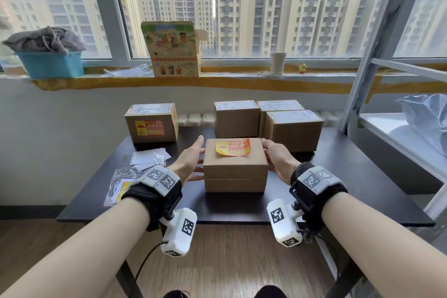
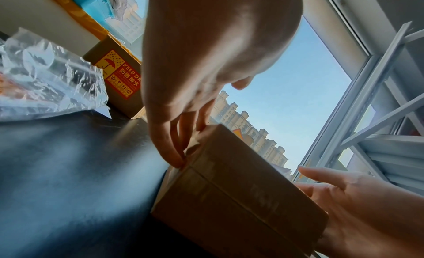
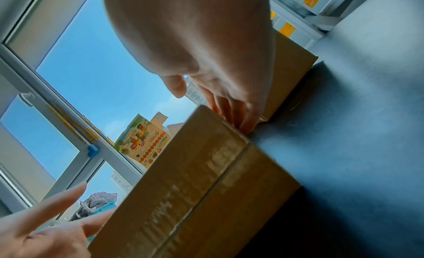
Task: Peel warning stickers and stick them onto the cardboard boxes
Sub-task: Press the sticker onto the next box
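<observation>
Cardboard box (image 1: pixel 235 167) between left hand (image 1: pixel 189 161) and right hand (image 1: pixel 278 158), fingers straight against sides | sticker (image 1: pixel 232 148) on top, edges lifted | labelled box (image 1: pixel 151 122) beyond left hand | three bare boxes (image 1: pixel 271 121) beyond right hand left.

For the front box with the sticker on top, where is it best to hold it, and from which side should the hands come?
Probably the two short side walls of the front box, one hand from each side: left hand from the left, right hand from the right. Those walls are flat, bare and free, while the sticker covers the top and other boxes stand close behind.
</observation>
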The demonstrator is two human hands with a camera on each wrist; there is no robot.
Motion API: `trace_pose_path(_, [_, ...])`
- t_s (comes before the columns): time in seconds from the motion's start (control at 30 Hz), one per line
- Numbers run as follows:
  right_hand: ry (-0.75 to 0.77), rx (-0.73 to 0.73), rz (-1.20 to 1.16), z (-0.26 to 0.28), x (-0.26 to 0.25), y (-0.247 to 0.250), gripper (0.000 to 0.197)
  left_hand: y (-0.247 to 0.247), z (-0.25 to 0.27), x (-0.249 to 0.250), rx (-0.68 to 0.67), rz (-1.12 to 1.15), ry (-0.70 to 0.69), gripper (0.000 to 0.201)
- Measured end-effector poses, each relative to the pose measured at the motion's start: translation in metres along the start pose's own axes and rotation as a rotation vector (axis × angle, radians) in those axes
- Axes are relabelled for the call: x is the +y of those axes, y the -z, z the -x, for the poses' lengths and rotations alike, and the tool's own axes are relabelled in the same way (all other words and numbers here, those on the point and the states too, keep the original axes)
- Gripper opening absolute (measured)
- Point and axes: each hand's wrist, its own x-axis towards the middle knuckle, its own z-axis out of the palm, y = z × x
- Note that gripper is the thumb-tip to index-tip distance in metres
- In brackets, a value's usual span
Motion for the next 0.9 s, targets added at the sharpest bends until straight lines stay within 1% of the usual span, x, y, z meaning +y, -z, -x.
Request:
trace_pose_path(0.07, [0.047,0.025,0.069,-0.001,-0.004,0.001,0.045,0.0,0.002,0.005,0.043,-0.074,-0.054,0.063])
trace_pose_path(0.13, [0.14,0.014,0.223,0.005,-0.011,0.001,0.051,-0.002,0.005,0.013,0.083,-0.239,-0.177,0.056])
trace_pose_path(0.17, [0.195,-0.017,0.322,0.008,-0.015,-0.001,0.054,-0.003,0.006,0.016,0.075,-0.338,-0.25,0.052])
trace_pose_path(0.23, [0.308,-0.089,0.589,0.013,-0.021,-0.006,0.065,-0.009,0.007,0.021,-0.008,-0.611,-0.35,0.05])
trace_pose_path(0.27, [0.365,-0.112,0.76,0.015,-0.023,-0.01,0.072,-0.012,0.006,0.021,-0.049,-0.762,-0.373,0.05])
trace_pose_path(0.33, [0.447,-0.145,1.058,0.015,-0.023,-0.019,0.087,-0.014,0.0,0.019,-0.088,-0.986,-0.369,0.051])
trace_pose_path(0.43, [0.479,-0.193,1.297,0.012,-0.019,-0.027,0.102,-0.018,-0.005,0.018,-0.112,-1.236,-0.363,0.053])
trace_pose_path(0.5, [0.445,-0.209,1.374,0.009,-0.016,-0.029,0.108,-0.021,-0.007,0.016,-0.131,-1.299,-0.368,0.053])
trace_pose_path(0.6, [0.409,-0.221,1.412,0.006,-0.01,-0.028,0.11,-0.023,-0.011,0.009,-0.164,-1.324,-0.363,0.054])
trace_pose_path(0.73, [0.426,-0.22,1.428,0.003,-0.004,-0.024,0.112,-0.019,-0.019,0.001,-0.177,-1.276,-0.399,0.057])
trace_pose_path(0.83, [0.401,-0.234,1.426,0.001,-0.003,-0.02,0.115,-0.013,-0.025,-0.007,-0.162,-1.251,-0.426,0.059])
trace_pose_path(0.9, [0.38,-0.25,1.429,0.0,-0.003,-0.015,0.117,-0.012,-0.026,-0.01,-0.154,-1.235,-0.419,0.059])
